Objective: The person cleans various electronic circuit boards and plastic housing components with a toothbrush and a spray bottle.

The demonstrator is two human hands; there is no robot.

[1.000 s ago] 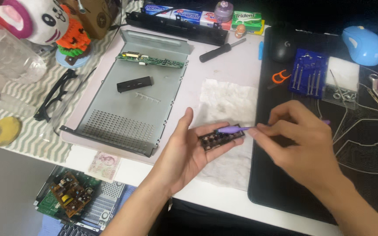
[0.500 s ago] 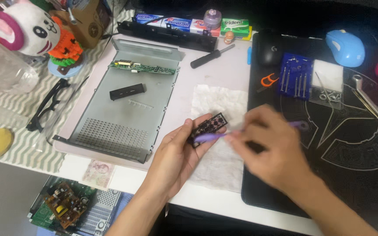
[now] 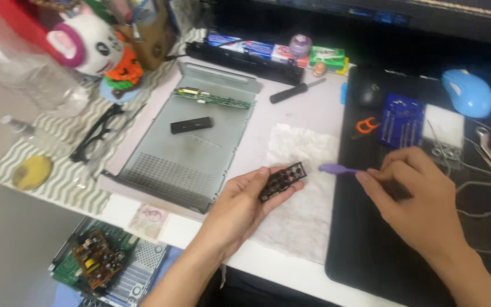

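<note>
Since half a second ago the right hand (image 3: 421, 199) has pulled back right, so the purple brush (image 3: 336, 169) now sits just off the black perforated part (image 3: 282, 181) instead of over it. Head view, only 1: left hand (image 3: 245, 207) cups that part over the white tissue (image 3: 302, 187), and the right hand pinches the brush handle. Looks like mid-cleaning; next stroke needs the tip back on the holes, I'd say.

Home electronics desk, screwdriver set (image 3: 400, 120), circuit board (image 3: 94, 260)
</note>
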